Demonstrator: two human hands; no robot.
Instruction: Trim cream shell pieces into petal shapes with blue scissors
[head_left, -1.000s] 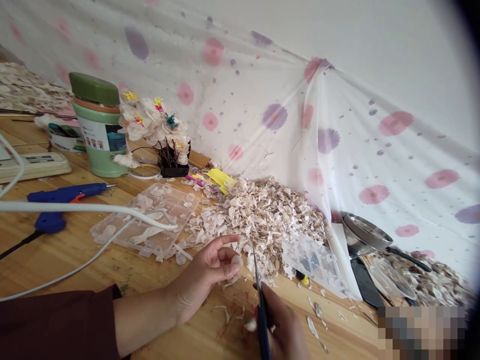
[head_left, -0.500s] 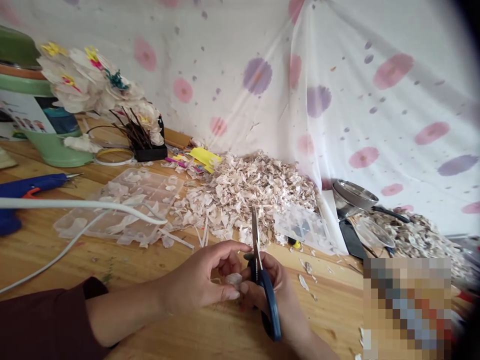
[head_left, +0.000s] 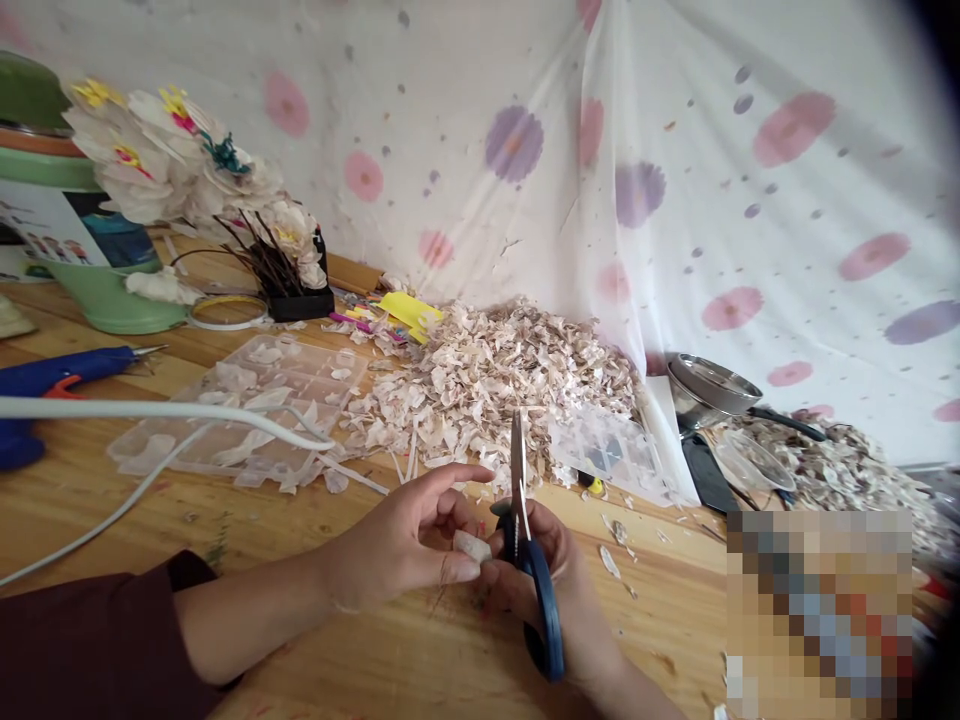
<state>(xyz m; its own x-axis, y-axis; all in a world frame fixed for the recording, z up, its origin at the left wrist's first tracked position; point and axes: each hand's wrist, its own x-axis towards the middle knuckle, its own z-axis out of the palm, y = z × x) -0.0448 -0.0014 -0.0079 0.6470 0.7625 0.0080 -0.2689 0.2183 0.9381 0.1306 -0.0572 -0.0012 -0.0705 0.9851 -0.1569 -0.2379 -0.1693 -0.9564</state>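
Between thumb and fingers, my left hand (head_left: pixel 420 530) pinches a small whitish translucent flake (head_left: pixel 472 546), its index finger stretched out toward the blades. Dark blue-handled scissors (head_left: pixel 541 610) are held in my right hand (head_left: pixel 570 590), blades pointing up and away, nearly closed together. The right thumb and fingertips meet the flake's near right edge, so both hands seem to touch it. Beyond the blades lies a large heap of pale, thin flakes (head_left: pixel 495 380). Part of the right fingers is hidden behind the scissors.
At left are a clear compartment box (head_left: pixel 262 375) with flakes, a white cable (head_left: pixel 187 408) and a blue glue gun (head_left: pixel 67 372). Pale flowers (head_left: pixel 157 150) stand behind, beside a green container (head_left: pixel 135 290). Another clear box (head_left: pixel 611 450), a metal pan (head_left: pixel 712 385) and a second flake heap (head_left: pixel 855 470) are right.
The flake has turned slightly between my fingertips. My left index finger has drawn back a little from the blades, and the scissors have shifted slightly right.
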